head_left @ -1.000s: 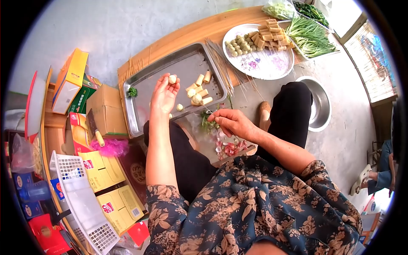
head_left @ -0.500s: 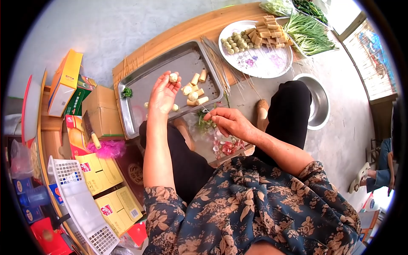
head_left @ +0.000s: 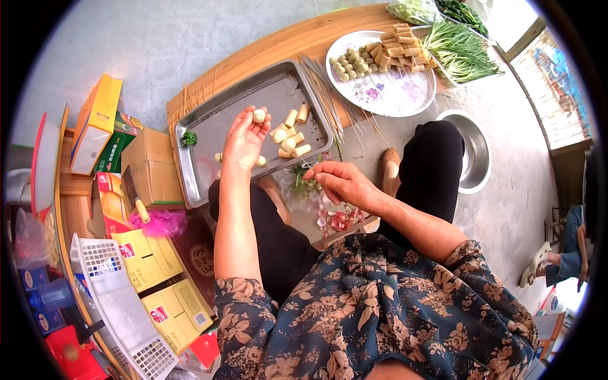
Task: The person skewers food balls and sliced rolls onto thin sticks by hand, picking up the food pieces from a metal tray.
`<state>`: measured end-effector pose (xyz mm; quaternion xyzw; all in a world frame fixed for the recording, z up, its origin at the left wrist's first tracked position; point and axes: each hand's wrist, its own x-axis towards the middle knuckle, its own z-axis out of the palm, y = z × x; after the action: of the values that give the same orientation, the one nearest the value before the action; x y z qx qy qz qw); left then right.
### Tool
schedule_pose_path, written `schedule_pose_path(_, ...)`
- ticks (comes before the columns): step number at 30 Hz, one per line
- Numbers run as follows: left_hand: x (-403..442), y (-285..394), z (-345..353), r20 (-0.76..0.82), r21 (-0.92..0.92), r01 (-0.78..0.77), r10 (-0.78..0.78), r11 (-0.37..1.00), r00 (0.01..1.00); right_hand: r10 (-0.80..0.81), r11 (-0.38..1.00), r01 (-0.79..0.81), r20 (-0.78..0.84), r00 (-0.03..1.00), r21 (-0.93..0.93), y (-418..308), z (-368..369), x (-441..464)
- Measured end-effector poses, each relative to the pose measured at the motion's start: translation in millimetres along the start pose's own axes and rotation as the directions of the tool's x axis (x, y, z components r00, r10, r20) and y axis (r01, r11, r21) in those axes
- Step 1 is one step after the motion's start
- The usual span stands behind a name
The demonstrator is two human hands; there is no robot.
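My left hand (head_left: 246,136) is raised palm up over the metal tray (head_left: 231,104). A pale round ball (head_left: 259,115) is held at its fingertips. To the right, my right hand (head_left: 342,183) pinches a thin skewer (head_left: 308,167) between thumb and index finger, just past the tray's near edge. Behind the skewer's tip, several tan cut rolls (head_left: 286,152) and pale balls (head_left: 288,145) lie together in the tray. More pale balls (head_left: 260,161) sit near my left wrist. A green leafy bunch (head_left: 189,138) rests in the tray's left corner.
A white oval plate (head_left: 380,104) with greenish balls and stacked rolls stands beside loose skewers (head_left: 320,95). Green stalks (head_left: 459,54) lie beyond it. A metal basin (head_left: 479,158) is on the floor at right. Boxes (head_left: 152,168) and a white basket (head_left: 117,304) crowd the left.
Hardly anything differs. Both hands keep almost the same positions, with the ball still in the left and the skewer in the right.
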<state>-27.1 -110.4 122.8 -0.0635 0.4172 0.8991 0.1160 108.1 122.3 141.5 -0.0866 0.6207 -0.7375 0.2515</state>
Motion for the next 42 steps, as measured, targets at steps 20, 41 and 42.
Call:
schedule_pose_path(20, -1.5, -0.9, 5.9, 0.134, 0.068, 0.05, -0.059, 0.996, 0.989, -0.004, 1.0, 0.005, -0.046, 0.999, 0.004, 0.8, -0.3, 6.5)
schedule_pose_path(41, -8.1, -18.2, 30.4, 0.195, 0.16, 0.173, -0.203, 0.972, 0.96, 0.02, 1.0, -0.017, -0.141, 0.99, 0.017, 12.9, -1.1, 23.0)
schedule_pose_path(42, -6.6, -18.9, 29.9, 0.21, 0.167, 0.175, -0.209, 0.97, 0.955, 0.02, 1.0, -0.018, -0.141, 0.99, 0.017, 13.4, -1.4, 23.6)
